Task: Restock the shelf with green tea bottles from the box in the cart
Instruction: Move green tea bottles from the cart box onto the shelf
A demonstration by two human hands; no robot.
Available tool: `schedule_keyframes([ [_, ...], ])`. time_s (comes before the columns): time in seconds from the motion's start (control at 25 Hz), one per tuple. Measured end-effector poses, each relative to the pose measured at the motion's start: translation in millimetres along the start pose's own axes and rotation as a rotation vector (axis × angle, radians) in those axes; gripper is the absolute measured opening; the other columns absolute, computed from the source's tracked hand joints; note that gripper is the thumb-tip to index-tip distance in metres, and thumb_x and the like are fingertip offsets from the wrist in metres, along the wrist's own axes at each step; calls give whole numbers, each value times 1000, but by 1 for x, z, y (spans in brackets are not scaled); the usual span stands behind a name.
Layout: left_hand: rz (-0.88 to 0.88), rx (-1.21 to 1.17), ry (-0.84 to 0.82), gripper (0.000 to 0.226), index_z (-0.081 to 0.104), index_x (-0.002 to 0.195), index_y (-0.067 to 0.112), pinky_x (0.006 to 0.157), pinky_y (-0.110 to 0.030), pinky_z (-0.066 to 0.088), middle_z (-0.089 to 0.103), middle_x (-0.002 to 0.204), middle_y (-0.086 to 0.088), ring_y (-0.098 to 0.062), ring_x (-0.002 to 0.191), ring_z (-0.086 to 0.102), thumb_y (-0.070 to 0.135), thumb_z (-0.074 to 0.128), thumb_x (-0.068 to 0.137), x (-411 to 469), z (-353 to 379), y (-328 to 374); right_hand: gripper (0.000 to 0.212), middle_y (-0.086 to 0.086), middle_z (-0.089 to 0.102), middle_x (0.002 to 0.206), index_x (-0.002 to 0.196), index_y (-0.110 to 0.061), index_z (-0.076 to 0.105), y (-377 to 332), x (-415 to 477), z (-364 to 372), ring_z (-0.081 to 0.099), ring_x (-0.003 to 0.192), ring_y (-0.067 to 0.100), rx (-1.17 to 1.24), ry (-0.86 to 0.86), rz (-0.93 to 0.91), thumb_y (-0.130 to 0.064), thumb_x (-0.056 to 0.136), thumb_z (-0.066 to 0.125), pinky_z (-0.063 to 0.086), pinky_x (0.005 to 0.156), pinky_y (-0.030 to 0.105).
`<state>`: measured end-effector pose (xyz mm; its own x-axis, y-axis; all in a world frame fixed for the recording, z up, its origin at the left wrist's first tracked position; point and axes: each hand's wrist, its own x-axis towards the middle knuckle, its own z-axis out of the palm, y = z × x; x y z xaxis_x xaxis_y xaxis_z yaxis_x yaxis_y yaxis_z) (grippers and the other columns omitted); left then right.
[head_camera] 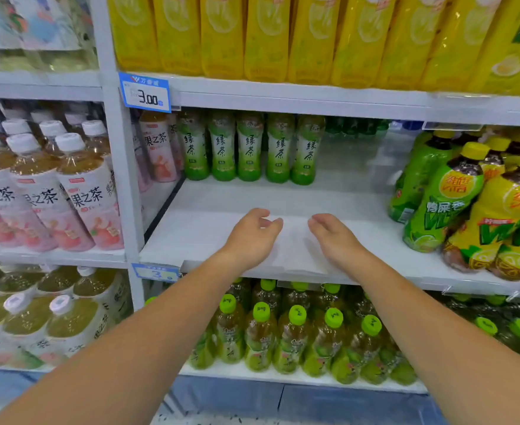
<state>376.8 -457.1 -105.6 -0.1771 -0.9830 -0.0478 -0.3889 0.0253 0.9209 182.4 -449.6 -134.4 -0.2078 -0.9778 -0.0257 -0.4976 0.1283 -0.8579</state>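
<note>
A row of several green tea bottles (249, 147) with green and white labels stands upright at the back of the middle white shelf (209, 216). My left hand (252, 237) and my right hand (332, 237) hover side by side over the front of that shelf, palms facing each other. Both hold nothing and their fingers are loosely curved. Wide bare shelf lies between my hands and the bottles. The box and the cart are out of view.
Pink peach tea bottles (157, 145) stand left of the green tea. Large green and yellow lemon tea bottles (467, 207) crowd the shelf's right end. Yellow bottles (283, 35) fill the shelf above, green-capped bottles (295, 335) the one below. A white upright post (120, 167) bounds the left.
</note>
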Motion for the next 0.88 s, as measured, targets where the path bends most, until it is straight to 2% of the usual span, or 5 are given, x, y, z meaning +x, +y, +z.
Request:
schedule_keyframes([
  [0.16,-172,9,-119,50,47,144,23,67,-16,41,54,129,5,-11,103,55,47,53,100,-41,-6,14,50,-4,40,155,150,-25,40,-12,-59,-24,40,138,17,-24,-146,158,-47,104,40,29,102,28],
  [0.36,-349,67,-199,51,47,144,22,61,-14,40,53,124,9,-2,95,56,48,53,100,-99,-14,51,54,-3,38,157,152,-27,35,-40,-131,-68,39,139,18,24,-298,331,-49,103,40,31,102,29],
  [0.52,-410,48,-238,51,50,144,18,83,-27,43,54,125,6,-14,108,53,46,54,100,-145,-26,111,52,2,42,153,152,-23,35,-81,-192,-118,45,132,18,106,-256,429,-43,104,42,39,98,32],
  [0.8,-434,52,-335,47,52,140,24,70,-26,44,55,132,6,-5,96,58,50,49,101,-231,-31,195,53,2,40,154,152,-21,36,-121,-296,-182,44,133,18,180,-130,557,-44,104,43,35,93,31],
  [0.88,-413,71,-382,47,53,140,24,81,-31,43,53,133,6,-11,102,55,50,48,101,-258,-27,205,51,0,44,151,149,-23,40,-125,-332,-192,46,121,12,198,-23,578,-44,103,45,34,92,30],
])
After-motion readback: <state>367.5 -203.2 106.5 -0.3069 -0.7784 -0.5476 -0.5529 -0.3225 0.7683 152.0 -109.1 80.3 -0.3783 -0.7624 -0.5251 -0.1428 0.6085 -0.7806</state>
